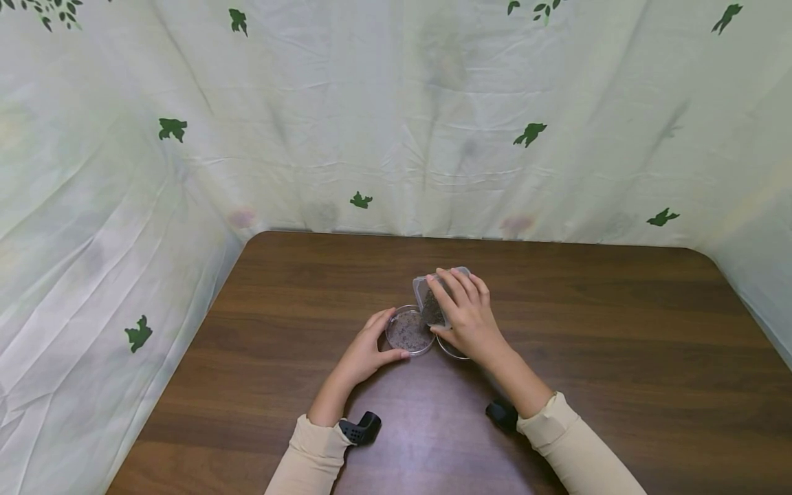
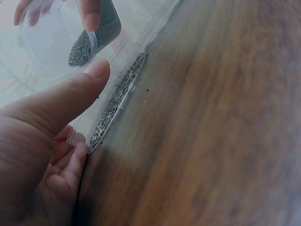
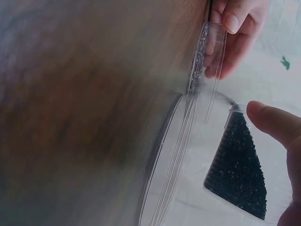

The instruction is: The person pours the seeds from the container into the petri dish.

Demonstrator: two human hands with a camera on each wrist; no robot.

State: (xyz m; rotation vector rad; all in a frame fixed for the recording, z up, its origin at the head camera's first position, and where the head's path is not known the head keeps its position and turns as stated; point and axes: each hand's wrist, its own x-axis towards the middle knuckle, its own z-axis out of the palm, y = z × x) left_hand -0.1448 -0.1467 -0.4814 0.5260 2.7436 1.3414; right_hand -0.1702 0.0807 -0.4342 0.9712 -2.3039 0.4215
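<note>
A round clear petri dish (image 1: pixel 410 331) with a layer of grey-black grains stands on the table. My left hand (image 1: pixel 365 349) holds it at the side, thumb at the near rim and fingers around the far rim. Over its right edge, my right hand (image 1: pixel 471 317) grips a clear plastic tub (image 1: pixel 433 309), tilted with its mouth toward the dish. Dark grains (image 3: pixel 237 169) lie banked against the tub's lower side in the right wrist view. In the left wrist view, grains (image 2: pixel 80 51) reach the tub's lip; whether any are falling I cannot tell.
Another clear round dish or lid (image 1: pixel 450 352) rests on the table just right of the filled dish, partly hidden under the right hand. A few stray grains (image 2: pixel 147 90) dot the brown wooden table (image 1: pixel 619 357). Pale curtains (image 1: pixel 396 124) hang behind and beside it.
</note>
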